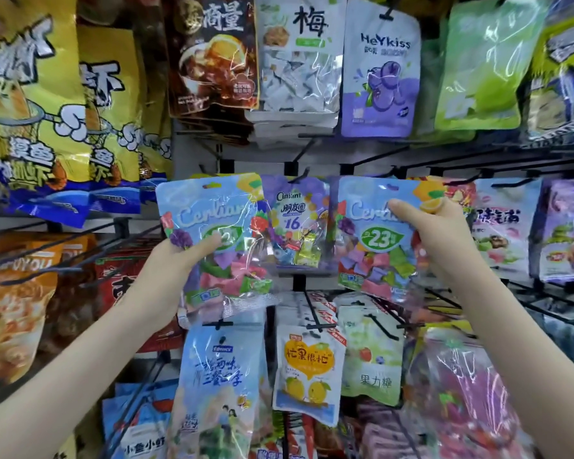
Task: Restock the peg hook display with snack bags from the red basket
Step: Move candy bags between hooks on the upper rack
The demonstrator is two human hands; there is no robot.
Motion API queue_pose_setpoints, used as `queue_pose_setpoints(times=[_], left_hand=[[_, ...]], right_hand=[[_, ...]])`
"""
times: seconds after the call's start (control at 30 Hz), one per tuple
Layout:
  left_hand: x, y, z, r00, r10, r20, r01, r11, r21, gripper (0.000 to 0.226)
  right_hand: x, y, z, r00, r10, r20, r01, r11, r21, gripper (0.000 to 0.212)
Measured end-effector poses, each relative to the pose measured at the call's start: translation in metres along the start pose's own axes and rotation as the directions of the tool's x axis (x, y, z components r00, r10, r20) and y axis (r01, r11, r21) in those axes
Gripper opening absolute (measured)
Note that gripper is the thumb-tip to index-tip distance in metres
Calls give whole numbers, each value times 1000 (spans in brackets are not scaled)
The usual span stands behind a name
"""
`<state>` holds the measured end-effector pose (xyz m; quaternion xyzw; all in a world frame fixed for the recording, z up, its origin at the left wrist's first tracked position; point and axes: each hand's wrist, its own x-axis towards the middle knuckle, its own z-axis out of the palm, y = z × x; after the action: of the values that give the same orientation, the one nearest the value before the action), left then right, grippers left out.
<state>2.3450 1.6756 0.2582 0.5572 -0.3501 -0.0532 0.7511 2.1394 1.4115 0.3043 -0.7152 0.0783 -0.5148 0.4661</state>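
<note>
While both bags are held before the black peg rack (299, 281), left hand (179, 260) grips a glossy light-blue plastic candy bag (212, 207), thumb across its front. Purple candy pouch (295, 220) hangs between. Right hand (441, 236) pinches a second light-blue bag (371, 240), right edge.

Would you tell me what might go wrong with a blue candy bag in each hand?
With the left hand on the left blue bag and the right hand on the right blue bag, no hand is free to steady a hang hole onto a peg. The left blue bag is tilted, so its hole may miss. The purple bag between them could be knocked loose.
</note>
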Motion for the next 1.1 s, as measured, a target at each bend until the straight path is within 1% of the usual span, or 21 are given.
queue_pose_setpoints(times=[0.1, 0.13, 0.2, 0.23, 0.27, 0.3, 0.33, 0.37, 0.43, 0.47, 0.5, 0.57, 0.6, 0.67, 0.77, 0.8, 0.87, 0.9, 0.97, 1.03, 1.1], left_hand=[[-1, 2, -5, 998, -42, -45, 40, 998, -45, 49], [-2, 2, -7, 996, -47, -77, 45, 999, -24, 46], [-5, 1, -8, 989, -30, -144, 45, 994, 98, 39], [-8, 1, -6, 987, -8, -162, 36, 984, 174, 39], [-11, 2, -2, 985, 18, -174, 23, 973, 231, 40], [-15, 3, 3, 986, 34, -163, 10, 965, 261, 40], [-19, 5, 8, 989, 45, -140, -5, 962, 272, 39], [-25, 8, 16, 994, 39, -104, -9, 960, 279, 48], [-33, 8, 32, 999, 40, -7, -36, 946, 323, 47], [-37, 6, 41, 999, 44, 27, -51, 934, 354, 50], [-40, 3, 49, 997, 62, 40, -72, 923, 379, 50], [-45, -5, 60, 993, 113, 19, -110, 902, 417, 47], [-47, -8, 64, 992, 130, -8, -114, 897, 427, 47], [-47, -12, 67, 987, 149, -59, -108, 889, 446, 49], [-42, -16, 59, 988, 140, -63, -104, 914, 392, 44], [-40, -17, 55, 990, 130, -60, -100, 928, 360, 37], [-37, -14, 44, 990, 114, -81, -84, 948, 308, 27], [-35, -11, 38, 987, 122, -106, -85, 951, 297, 21], [-31, -6, 25, 971, 170, -168, -114, 947, 301, 15], [-28, -2, 11, 943, 229, -243, -146, 938, 314, 33], [-27, 3, -1, 916, 267, -300, -163, 930, 330, 47]], right_hand=[[1, 1, 0, 998, 39, 49, -38, 999, -5, 55], [0, -1, 2, 997, 47, 64, -48, 999, 7, 54], [-2, -2, 6, 989, 83, 119, -93, 992, 86, 57], [-3, -2, 8, 983, 90, 160, -115, 982, 153, 52], [-5, -2, 11, 978, 72, 195, -117, 967, 228, 38], [-7, -4, 14, 970, 63, 235, -132, 948, 289, 17], [-9, -5, 18, 962, 62, 265, -149, 935, 323, 16], [-13, -5, 24, 956, 71, 286, -169, 927, 335, 29], [-23, -5, 38, 950, 80, 303, -171, 943, 287, 45], [-28, -3, 45, 949, 82, 305, -160, 957, 242, 42], [-33, -3, 52, 949, 89, 301, -157, 965, 210, 31], [-41, -3, 61, 956, 103, 275, -158, 969, 188, 12], [-42, -1, 63, 959, 106, 265, -159, 969, 189, 11], [-43, 1, 61, 953, 104, 285, -161, 969, 186, 17], [-43, 2, 56, 951, 86, 297, -122, 987, 102, 39], [-41, 4, 54, 954, 75, 289, -110, 988, 107, 36], [-33, 14, 51, 969, 88, 229, -123, 982, 145, 13], [-29, 17, 51, 975, 110, 191, -135, 983, 124, 12], [-17, 29, 57, 979, 145, 141, -145, 989, -8, 33], [-5, 37, 69, 977, 165, 137, -147, 980, -135, 60], [6, 44, 85, 969, 194, 152, -165, 968, -188, 84]])
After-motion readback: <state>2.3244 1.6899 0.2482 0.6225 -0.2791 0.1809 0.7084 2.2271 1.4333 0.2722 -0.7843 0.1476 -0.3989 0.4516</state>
